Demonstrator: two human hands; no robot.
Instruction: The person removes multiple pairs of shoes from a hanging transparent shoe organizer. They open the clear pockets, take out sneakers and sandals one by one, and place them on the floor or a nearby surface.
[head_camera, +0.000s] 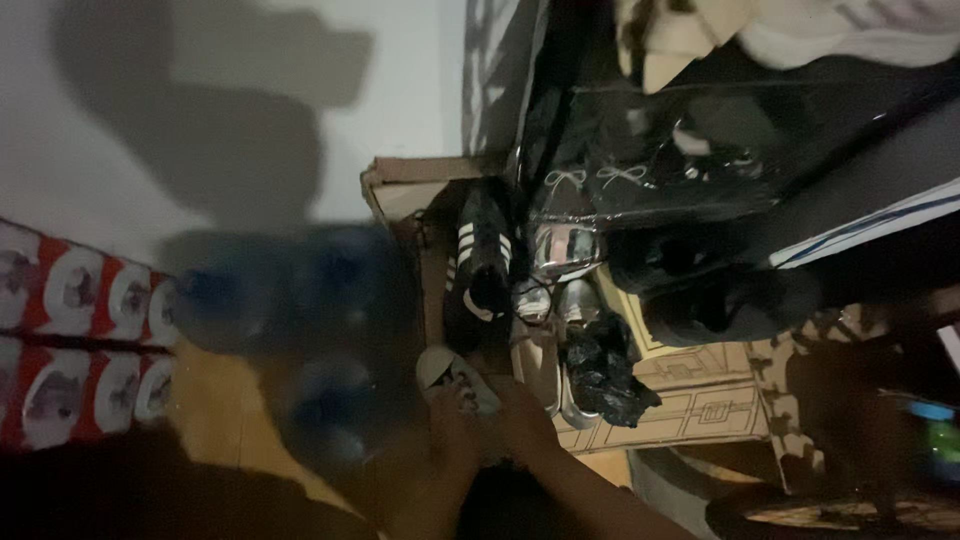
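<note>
Both hands, the left hand (452, 420) and the right hand (525, 420), sit close together at a pale slip-on shoe (455, 372) in a crowded open brown cardboard box (405, 185). Ahead of them a black sneaker with white stripes (480, 265), a row of grey-white shoes (545, 350) and a crumpled black plastic bag (600, 370) lie packed together, leaving hardly a gap. Blurred blue water bottles (300, 310) close one side, a patterned brown carton (700, 400) the other. The pale wall (200, 80) beyond stands open.
</note>
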